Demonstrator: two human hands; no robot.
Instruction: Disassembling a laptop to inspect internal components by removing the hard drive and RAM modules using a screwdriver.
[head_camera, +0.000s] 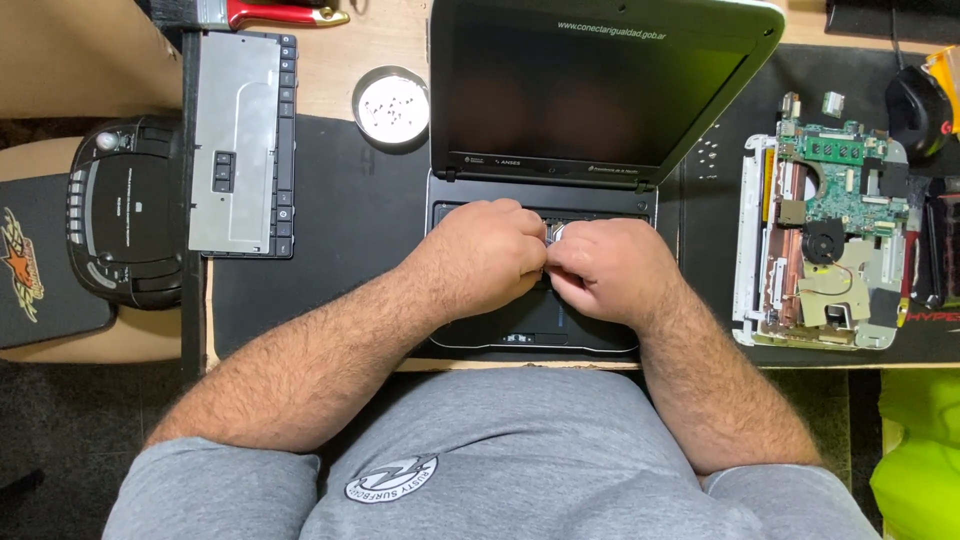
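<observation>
Working both hands inside the opened base of a small black laptop (600, 150), keyboard already off. Left hand (485, 255) and right hand (605, 270) meet knuckle to knuckle over the bay just below the hinge. Fingers curled down and bunched together; tips hidden under the knuckles, so cannot tell whether they pinch anything. A small pale glint (556, 232) shows between the two hands, right at the fingertips; too small to name.

Handling judgement: the laptop base looks like rigid plastic, moderately heavy, sits flat and stable on the dark mat (350, 220). Internals under the fingers are likely thin, fragile, easy to bend or tear, so light fingertip grip at edges only, no prying on flat parts. The lid stands open beyond the fingers; for lifting, better to hold the base sides, not the screen.

Left of the left hand: detached keyboard (245, 140) lying face down, round metal tin (391, 105) with tiny screws, black radio player (125, 210) further out. Right of the right hand: a stripped white laptop chassis (815, 250) with its green circuit board and fan exposed, and a black mouse (915, 110) beyond it. Red-handled tool (275, 14) at the far edge.
</observation>
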